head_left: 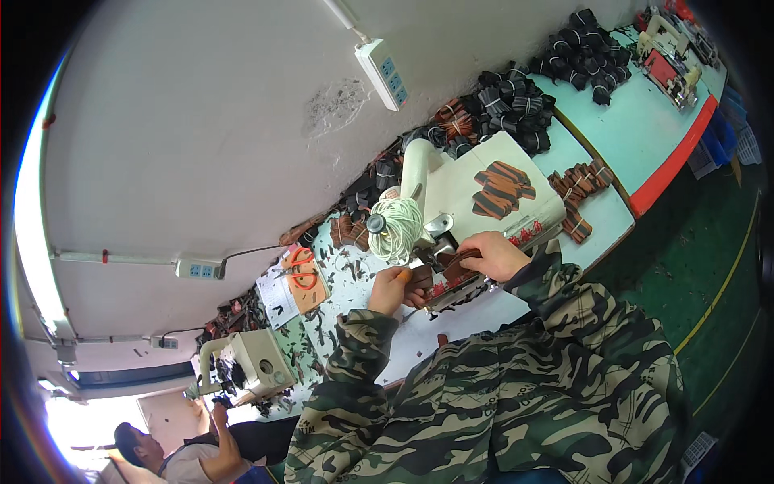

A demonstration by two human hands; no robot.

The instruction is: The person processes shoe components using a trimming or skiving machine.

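- One long white worktable (pixel 484 315) is seen running from approx. 2 o'cl. down to 7 o'cl. (clock read from mid-view); scraps are strewn on it around 8 o'cl.
- Heap of tied black bundles (pixel 516 101), 1–2 o'cl., is stacked by the wall; prob. put there so the front edge is left for the hands.
- Cream machine (pixel 455 189), 2 o'cl., is set near the table's front edge, presumably so its working end can be reached w/ both hands.
- Brown bundles (pixel 580 185), 2–3 o'cl., are laid beside the machine, banded, likely so pcs. are kept together.
- R hand (pixel 496 256), 3–4 o'cl.: brown strip (pixel 462 263) is pinched btwn thumb & fingers, held close to the machine's front, seemingly for steady control.
- L hand (pixel 387 290), 6 o'cl.: thumb, w/ orange cover, & curled fingers are closed on brown pc. (pixel 420 279); how tightly can't be told.
- Coil of pale cord (pixel 395 230), dead centre, is hung on the machine, maybe to be kept off the tabletop.
- Loose brown strips (pixel 501 189), 2 o'cl., are piled flat on the machine's top, prob. for short reach from R hand.
- Orange-handled scissors (pixel 302 270), 8 o'cl., are rested on card, apart from both hands.
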